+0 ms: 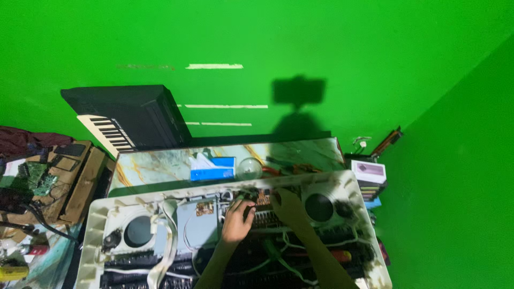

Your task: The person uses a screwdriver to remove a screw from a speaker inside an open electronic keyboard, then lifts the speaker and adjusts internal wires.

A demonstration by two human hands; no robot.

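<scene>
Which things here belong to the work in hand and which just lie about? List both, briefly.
In hand:
- opened white keyboard casing
- its circuit board, touched by left hand and right hand
- grey metal plate
- round speakers

Lying about:
- blue tissue box
- clear bulb
- black piano keyboard
- loose green boards

Strong frontal light saturates the green wall (321, 43); a hard camera-shaped shadow (298, 109) falls on it. Foreground dimmer, slightly soft, wide-angle stretched.
</scene>
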